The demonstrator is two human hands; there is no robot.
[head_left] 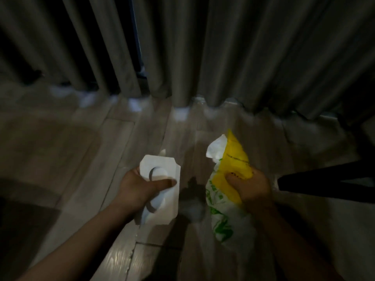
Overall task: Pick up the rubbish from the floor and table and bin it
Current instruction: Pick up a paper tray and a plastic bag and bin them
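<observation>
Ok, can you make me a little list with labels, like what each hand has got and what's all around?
left hand: grips a white card with a round cut-out
right hand: grips a crumpled plastic bag, yellow, white and green
top of the bag: something white pokes out; too blurry to name
floor: wooden boards, under both hands
behind: grey curtain hanging down to the floor
far right: a black bar; cannot tell what it belongs to
light: dim, picture a bit blurred
</observation>
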